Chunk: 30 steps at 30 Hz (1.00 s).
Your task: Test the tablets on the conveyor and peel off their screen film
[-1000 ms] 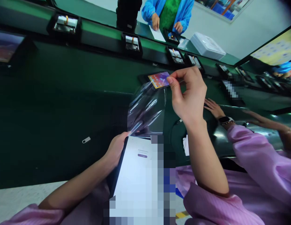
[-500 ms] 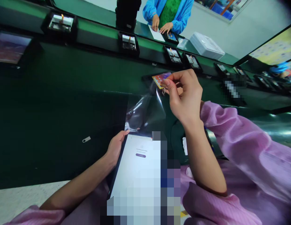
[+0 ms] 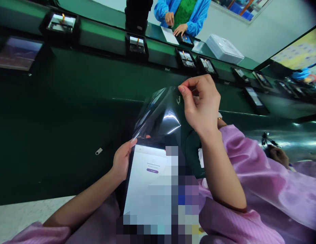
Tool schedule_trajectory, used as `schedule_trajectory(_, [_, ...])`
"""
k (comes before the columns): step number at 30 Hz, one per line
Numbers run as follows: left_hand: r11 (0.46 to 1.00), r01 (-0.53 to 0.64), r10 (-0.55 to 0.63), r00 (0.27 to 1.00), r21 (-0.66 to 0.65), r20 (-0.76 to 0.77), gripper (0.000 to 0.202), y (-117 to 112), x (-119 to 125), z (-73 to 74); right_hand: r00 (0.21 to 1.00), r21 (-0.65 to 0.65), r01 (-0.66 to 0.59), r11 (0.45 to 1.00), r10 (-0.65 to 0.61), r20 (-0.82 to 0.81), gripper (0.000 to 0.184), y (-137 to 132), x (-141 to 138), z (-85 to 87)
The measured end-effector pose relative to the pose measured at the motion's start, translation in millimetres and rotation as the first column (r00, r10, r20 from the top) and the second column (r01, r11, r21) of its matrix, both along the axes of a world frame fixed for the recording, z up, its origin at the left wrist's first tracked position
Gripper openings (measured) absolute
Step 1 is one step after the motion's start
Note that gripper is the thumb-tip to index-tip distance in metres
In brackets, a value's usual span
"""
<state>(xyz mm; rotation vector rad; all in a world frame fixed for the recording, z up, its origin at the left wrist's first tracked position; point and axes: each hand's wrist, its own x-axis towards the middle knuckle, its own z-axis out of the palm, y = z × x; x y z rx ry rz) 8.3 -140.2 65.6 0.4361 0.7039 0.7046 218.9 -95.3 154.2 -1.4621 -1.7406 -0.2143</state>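
A tablet (image 3: 147, 179) with a lit white screen leans toward me at the bottom middle. My left hand (image 3: 122, 161) grips its upper left edge. My right hand (image 3: 201, 103) is raised above it, thumb and fingers pinched on the top corner of a clear protective film (image 3: 160, 117). The film curls up and away from the screen, still touching the tablet's top edge near my left fingertips.
A small metal tag (image 3: 98, 151) lies on the dark green conveyor belt (image 3: 58, 118). Several devices in black trays (image 3: 136, 45) sit along the far rail. A person in a blue coat (image 3: 182, 13) works across the line beside a white box (image 3: 224, 49). A neighbour's purple sleeve (image 3: 270, 176) is at my right.
The film has lifted higher and now hides the small colourful screen behind it. The neighbour's arm has drawn back and down to the right. My left hand shifted slightly left on the tablet.
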Motion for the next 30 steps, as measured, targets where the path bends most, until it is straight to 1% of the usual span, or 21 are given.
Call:
schedule_trajectory(5, [0.994, 0.023, -0.02, 0.999, 0.11, -0.028, 0.043, -1, -5, 0.1, 1.0, 0.012, -0.013, 1.0, 0.013, 0.008, 0.012, -1, -3, 0.8])
schedule_trajectory(8, [0.983, 0.001, 0.02, 0.993, 0.186, -0.112, 0.042, -3, -8, 2.6, 1.0, 0.013, -0.016, 1.0, 0.016, -0.009, 0.012, -1, -4, 0.4])
schedule_trajectory(10, [0.971, -0.015, 0.058, 0.983, 0.237, -0.175, 0.037, -3, -9, 6.5, 1.0, 0.012, -0.006, 1.0, 0.006, -0.007, 0.013, -1, -4, -0.1])
schedule_trajectory(12, [0.962, -0.021, 0.078, 0.977, 0.271, -0.2, 0.031, -4, -9, 11.4, 1.0, 0.008, 0.003, 1.0, -0.003, 0.001, 0.015, -1, -4, -0.7])
schedule_trajectory(15, [0.959, -0.002, 0.066, 0.974, 0.284, -0.218, 0.03, -3, -8, 17.6, 1.0, 0.0, 0.005, 1.0, -0.005, 0.005, 0.016, -1, -4, -1.5])
schedule_trajectory(18, [0.956, 0.009, 0.077, 0.957, 0.292, -0.28, 0.03, -4, -8, 20.7, 1.0, 0.006, 0.002, 1.0, -0.002, 0.009, 0.015, -1, -4, -1.6])
schedule_trajectory(24, [0.97, -0.029, 0.109, 0.94, 0.243, -0.323, 0.028, -10, -12, 24.5, 1.0, 0.021, -0.008, 1.0, 0.008, 0.009, 0.013, -1, -5, -1.5])
schedule_trajectory(27, [0.965, -0.022, 0.116, 0.93, 0.262, -0.35, 0.028, -11, -13, 29.5, 1.0, 0.031, -0.015, 0.999, 0.015, 0.027, 0.011, -1, -5, -1.8])
schedule_trajectory(30, [0.955, -0.033, 0.147, 0.916, 0.296, -0.373, 0.027, -11, -13, 33.7, 1.0, 0.027, -0.005, 1.0, 0.005, 0.029, 0.012, -1, -6, -1.8])
